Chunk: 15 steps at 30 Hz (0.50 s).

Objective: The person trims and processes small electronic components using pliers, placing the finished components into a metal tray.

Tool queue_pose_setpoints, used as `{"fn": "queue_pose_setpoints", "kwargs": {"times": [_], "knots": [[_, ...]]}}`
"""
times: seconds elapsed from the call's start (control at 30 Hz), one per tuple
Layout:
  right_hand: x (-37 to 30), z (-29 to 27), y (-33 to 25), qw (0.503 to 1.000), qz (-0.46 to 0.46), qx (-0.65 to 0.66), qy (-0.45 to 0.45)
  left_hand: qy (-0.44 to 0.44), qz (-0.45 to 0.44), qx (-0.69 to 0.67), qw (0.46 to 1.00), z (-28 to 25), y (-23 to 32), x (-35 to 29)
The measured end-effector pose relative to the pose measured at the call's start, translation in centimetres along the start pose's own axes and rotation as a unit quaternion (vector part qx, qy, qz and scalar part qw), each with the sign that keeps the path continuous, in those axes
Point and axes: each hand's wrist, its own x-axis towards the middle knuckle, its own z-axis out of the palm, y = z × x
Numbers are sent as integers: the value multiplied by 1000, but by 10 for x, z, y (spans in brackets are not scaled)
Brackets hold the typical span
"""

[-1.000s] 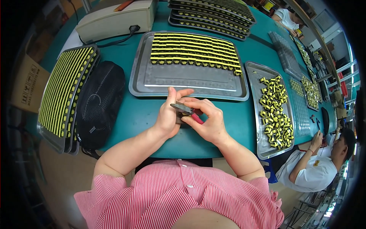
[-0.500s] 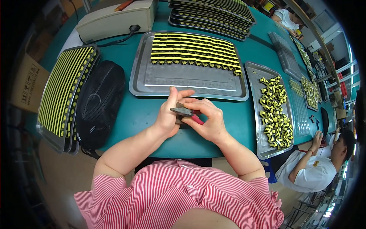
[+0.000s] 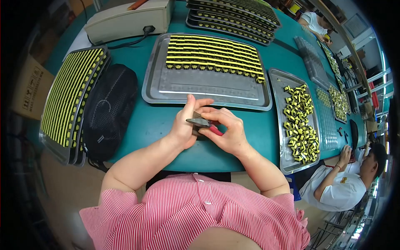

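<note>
My right hand (image 3: 230,130) is closed around a pair of red-handled pliers (image 3: 200,122), their dark metal jaws aimed left at my other palm. Facing it, my left hand (image 3: 183,125) is curled with the thumb up. A dark piece shows in part behind the jaws, against the left fingers; its kind is hidden. Both hands are above the green table, just in front of a metal tray (image 3: 179,89). Rows of black-and-yellow small parts (image 3: 212,54) fill that tray's far half.
At right, a tray (image 3: 287,164) holds loose yellow-black parts (image 3: 301,125). A black mesh bag (image 3: 110,108) lies beside stacked filled trays (image 3: 71,100) at left. More stacked trays (image 3: 233,21) and a beige box (image 3: 127,21) stand behind. A co-worker (image 3: 341,183) sits at right.
The view has shifted very slightly. Both hands and the pliers keep almost the same pose. The co-worker at right has moved a little.
</note>
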Motion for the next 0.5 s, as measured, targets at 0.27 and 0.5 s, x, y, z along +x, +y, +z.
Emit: {"fn": "queue_pose_setpoints", "kwargs": {"times": [0.27,0.5], "knots": [[2,0,0,1000,-18,-9,-4,8,-8,-13,1000,-2,-1,2],[2,2,1,999,-43,-12,4,10,-28,-29,999,-7,-2,2]]}}
